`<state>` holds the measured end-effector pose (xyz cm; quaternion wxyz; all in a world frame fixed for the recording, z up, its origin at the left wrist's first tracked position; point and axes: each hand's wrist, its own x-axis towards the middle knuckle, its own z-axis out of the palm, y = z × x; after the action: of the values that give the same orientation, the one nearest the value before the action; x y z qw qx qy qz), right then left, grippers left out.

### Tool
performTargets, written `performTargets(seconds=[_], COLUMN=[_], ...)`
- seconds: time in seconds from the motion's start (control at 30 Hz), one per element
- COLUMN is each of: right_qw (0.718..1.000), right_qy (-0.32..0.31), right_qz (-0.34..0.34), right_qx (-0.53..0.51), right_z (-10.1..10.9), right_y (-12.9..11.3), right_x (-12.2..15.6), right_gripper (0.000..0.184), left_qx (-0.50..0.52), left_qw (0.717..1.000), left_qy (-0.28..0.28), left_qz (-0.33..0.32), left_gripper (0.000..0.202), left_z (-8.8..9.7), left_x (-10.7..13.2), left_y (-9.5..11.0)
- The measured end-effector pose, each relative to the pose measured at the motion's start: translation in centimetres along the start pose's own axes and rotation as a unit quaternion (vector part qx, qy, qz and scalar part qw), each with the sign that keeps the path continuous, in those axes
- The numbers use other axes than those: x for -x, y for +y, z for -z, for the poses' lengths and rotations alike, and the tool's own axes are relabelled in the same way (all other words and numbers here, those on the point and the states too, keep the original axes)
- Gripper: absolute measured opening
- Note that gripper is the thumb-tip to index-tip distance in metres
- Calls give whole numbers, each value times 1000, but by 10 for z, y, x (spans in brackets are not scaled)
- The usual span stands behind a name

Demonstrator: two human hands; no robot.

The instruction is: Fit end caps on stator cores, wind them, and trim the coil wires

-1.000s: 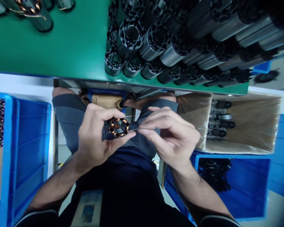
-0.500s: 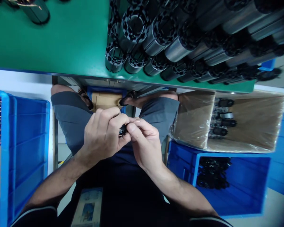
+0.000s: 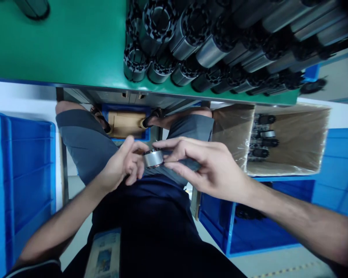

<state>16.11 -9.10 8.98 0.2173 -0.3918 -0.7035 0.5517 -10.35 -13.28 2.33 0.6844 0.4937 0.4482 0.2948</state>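
Right hand point(image 3: 210, 164) clamped on short silver metal cylinder point(image 3: 154, 158).
Cylinder between hands, six o'clock from glossy green tabletop point(image 3: 84, 46); left hand point(image 3: 123, 164) at cylinder's nine o'clock, grip unclear.

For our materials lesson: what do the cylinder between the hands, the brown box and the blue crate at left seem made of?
Cylinder: probably metal, satin silver, by its grey sheen.
Brown box: seemingly matt cardboard, by its dull tan walls; the film on its rim looks like glossy, wrinkled plastic.
Blue crate: likely moulded plastic, semi-gloss, by its even colour and ribbed walls.
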Motion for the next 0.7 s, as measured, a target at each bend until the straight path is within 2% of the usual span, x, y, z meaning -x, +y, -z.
performTargets(seconds=[0.03,0.07,0.1,0.17,0.2,0.23,0.27,0.3,0.33,0.37,0.4,0.43,0.5,0.53,0.57,0.63,0.67,0.7], right_qw=[997,989,977,963,970,983,994,999,999,996,996,997,998,992,975,918,893,886], right_qy=[7,9,3,-8,-2,2,-3,-17,-37,-51,-54,-46,-35,-58,-96,-172,-196,-204], right_qz=[-56,-108,-147,-172,-157,-121,-76,-32,8,36,49,47,0,-49,-110,-226,-263,-271], right_qx=[-45,-100,-154,-208,-187,-138,-74,-12,35,58,58,38,-44,-102,-166,-276,-308,-315], right_z=[-2,-6,-9,-14,-14,-11,-5,2,10,18,26,32,37,36,34,26,22,19], right_y=[0,0,1,1,0,-1,-3,-5,-7,-9,-9,-8,-4,-1,2,7,8,7], right_x=[4,8,11,12,10,7,4,0,-3,-6,-7,-8,-6,-4,-3,-1,0,0], right_gripper=[19,25,31,35,32,26,17,10,11,16,19,19,24,31,37,42,45,45], left_qx=[-37,-102,-183,-332,-368,-362,-324,-261,-187,-123,-85,-76,-126,-163,-195,-230,-219,-198], left_qw=[997,981,952,865,836,845,883,932,968,986,992,992,983,970,955,928,930,939], left_qy=[67,135,180,216,217,199,159,99,31,-30,-66,-69,-6,23,42,63,75,86], left_qz=[-30,-91,-166,-307,-344,-340,-299,-232,-162,-104,-72,-73,-135,-178,-222,-287,-284,-268], left_gripper=[68,62,58,47,39,31,24,19,18,21,27,33,42,40,35,29,29,30], left_z=[-3,-7,-11,-19,-20,-20,-18,-15,-10,-5,-1,3,5,4,2,-3,-6,-8], left_x=[5,9,13,18,18,18,17,15,14,14,14,14,15,16,16,16,16,16], left_y=[-4,-6,-5,2,8,15,22,28,33,37,40,41,43,43,44,46,47,48])
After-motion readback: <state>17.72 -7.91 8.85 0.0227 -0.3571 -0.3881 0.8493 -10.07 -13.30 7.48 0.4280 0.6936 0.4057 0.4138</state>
